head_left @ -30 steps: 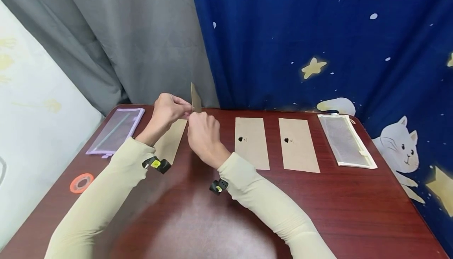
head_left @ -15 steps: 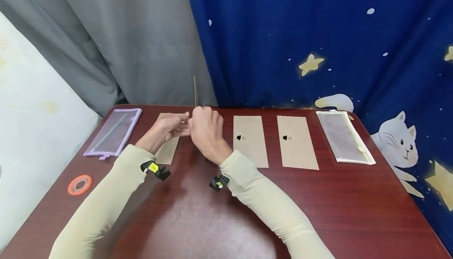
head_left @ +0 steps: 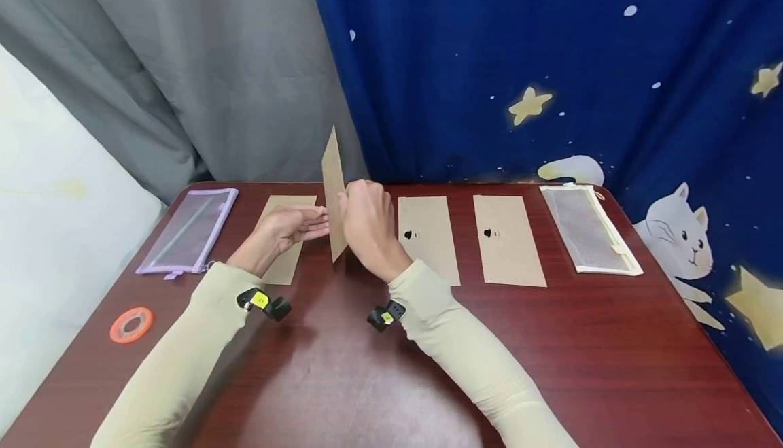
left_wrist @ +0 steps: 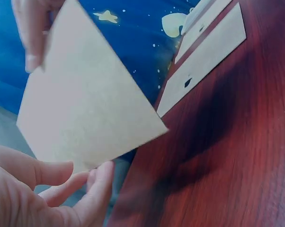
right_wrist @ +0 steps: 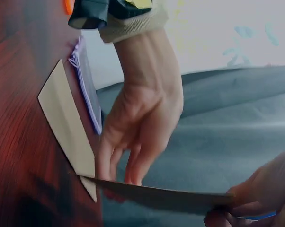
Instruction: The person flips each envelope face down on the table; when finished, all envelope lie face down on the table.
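A thin brown kraft-paper rectangle (head_left: 334,196) stands on edge above the table, its blank face toward the left wrist camera. My right hand (head_left: 368,220) pinches it by its right side, with fingertips at the edge in the left wrist view. My left hand (head_left: 284,230) has its fingers extended, their tips against the rectangle's lower part; the thumb (left_wrist: 57,173) stands apart from the fingers. Beneath the left hand lies another kraft rectangle (head_left: 281,272). Two more, a left one (head_left: 431,257) and a right one (head_left: 510,254), lie to the right, each printed with a small black hat.
A purple-edged mesh zip pouch (head_left: 192,230) lies at the far left, a white-edged one (head_left: 590,230) at the far right. An orange ring-shaped roll (head_left: 131,325) sits near the left edge of the dark red table (head_left: 581,366). Curtains (head_left: 257,74) hang behind.
My left hand has let go of its pinch on the held rectangle and dropped lower, fingers straightening. The right hand has turned the rectangle, so its broad face shows, and shifted slightly right.
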`<state>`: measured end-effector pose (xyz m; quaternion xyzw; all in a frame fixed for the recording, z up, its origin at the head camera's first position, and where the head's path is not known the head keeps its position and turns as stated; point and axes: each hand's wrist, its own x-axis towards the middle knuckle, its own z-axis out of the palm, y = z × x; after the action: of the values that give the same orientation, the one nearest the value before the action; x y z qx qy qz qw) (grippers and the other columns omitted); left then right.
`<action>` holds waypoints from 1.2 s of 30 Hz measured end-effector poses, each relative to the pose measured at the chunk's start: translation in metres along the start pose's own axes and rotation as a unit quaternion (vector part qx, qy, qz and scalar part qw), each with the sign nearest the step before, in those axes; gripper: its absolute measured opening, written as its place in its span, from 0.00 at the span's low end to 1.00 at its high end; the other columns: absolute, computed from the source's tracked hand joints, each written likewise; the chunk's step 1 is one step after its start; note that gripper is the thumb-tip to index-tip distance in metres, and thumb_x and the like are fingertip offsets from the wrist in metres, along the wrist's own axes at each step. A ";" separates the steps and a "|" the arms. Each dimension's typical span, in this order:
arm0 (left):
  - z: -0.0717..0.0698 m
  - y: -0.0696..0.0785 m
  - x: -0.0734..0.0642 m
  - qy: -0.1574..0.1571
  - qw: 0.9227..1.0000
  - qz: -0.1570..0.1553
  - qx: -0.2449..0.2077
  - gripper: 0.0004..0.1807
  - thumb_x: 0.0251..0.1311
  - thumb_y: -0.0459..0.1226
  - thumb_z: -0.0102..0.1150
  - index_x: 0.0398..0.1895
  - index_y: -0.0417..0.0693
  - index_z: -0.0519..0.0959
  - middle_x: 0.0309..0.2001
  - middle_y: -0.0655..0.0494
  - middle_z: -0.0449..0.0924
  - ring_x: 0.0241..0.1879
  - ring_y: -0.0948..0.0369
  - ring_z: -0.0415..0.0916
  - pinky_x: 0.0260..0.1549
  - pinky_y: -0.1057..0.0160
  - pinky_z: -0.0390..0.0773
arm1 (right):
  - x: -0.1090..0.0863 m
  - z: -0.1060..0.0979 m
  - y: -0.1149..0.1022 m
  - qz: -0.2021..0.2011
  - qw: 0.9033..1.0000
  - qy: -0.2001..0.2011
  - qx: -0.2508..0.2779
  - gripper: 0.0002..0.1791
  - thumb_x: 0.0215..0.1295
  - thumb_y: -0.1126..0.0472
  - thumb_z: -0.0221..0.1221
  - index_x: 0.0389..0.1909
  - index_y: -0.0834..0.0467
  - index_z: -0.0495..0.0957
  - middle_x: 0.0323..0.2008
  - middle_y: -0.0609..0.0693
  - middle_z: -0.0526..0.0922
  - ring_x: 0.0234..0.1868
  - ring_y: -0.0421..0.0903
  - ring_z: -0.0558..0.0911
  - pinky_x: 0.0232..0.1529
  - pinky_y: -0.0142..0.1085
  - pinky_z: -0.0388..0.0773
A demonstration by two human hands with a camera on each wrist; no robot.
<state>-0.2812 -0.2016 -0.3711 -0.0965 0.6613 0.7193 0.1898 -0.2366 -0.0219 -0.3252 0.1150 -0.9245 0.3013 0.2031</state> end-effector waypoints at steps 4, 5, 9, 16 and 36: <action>-0.006 -0.001 -0.008 0.027 0.999 0.029 -0.008 0.13 0.69 0.22 0.53 0.47 0.42 0.83 0.28 0.60 0.86 0.32 0.67 0.85 0.48 0.66 0.86 | 0.003 0.000 0.016 0.009 0.998 -0.001 0.060 0.05 0.69 0.63 0.63 0.37 0.58 0.88 0.28 0.52 0.87 0.34 0.51 0.87 0.36 0.42 0.85; -0.007 -0.001 -0.010 0.035 0.999 0.036 -0.011 0.13 0.68 0.22 0.54 0.48 0.41 0.84 0.28 0.61 0.86 0.32 0.68 0.85 0.48 0.66 0.86 | 0.004 0.001 0.020 0.019 0.996 -0.006 0.083 0.06 0.68 0.64 0.64 0.42 0.58 0.88 0.28 0.52 0.88 0.34 0.49 0.87 0.37 0.40 0.84; -0.009 0.001 -0.015 0.060 0.996 0.060 -0.023 0.14 0.65 0.21 0.57 0.36 0.46 0.87 0.27 0.63 0.87 0.30 0.69 0.85 0.45 0.68 0.86 | 0.005 0.001 0.034 0.068 0.982 -0.013 0.176 0.18 0.65 0.65 0.66 0.56 0.60 0.84 0.31 0.51 0.90 0.34 0.45 0.87 0.39 0.36 0.84; -0.010 -0.005 -0.015 0.089 0.992 0.087 0.012 0.12 0.64 0.23 0.60 0.49 0.36 0.85 0.25 0.64 0.87 0.29 0.72 0.84 0.42 0.70 0.86 | 0.004 0.013 0.055 0.130 0.963 0.005 0.237 0.06 0.62 0.65 0.68 0.38 0.61 0.90 0.36 0.56 0.91 0.32 0.49 0.90 0.28 0.29 0.82; -0.005 -0.039 -0.002 0.159 0.934 0.116 0.299 0.10 0.60 0.27 0.66 0.43 0.28 0.85 0.43 0.35 0.87 0.29 0.68 0.86 0.33 0.70 0.87 | -0.006 0.055 0.078 0.188 0.971 -0.099 0.106 0.24 0.60 0.70 0.59 0.07 0.52 0.68 0.12 0.42 0.65 0.20 0.41 0.65 0.23 0.30 0.63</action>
<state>-0.2645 -0.2049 -0.4064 -0.0710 0.8737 0.4809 0.0173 -0.2748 0.0071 -0.4083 -0.0111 -0.9078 0.4176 0.0367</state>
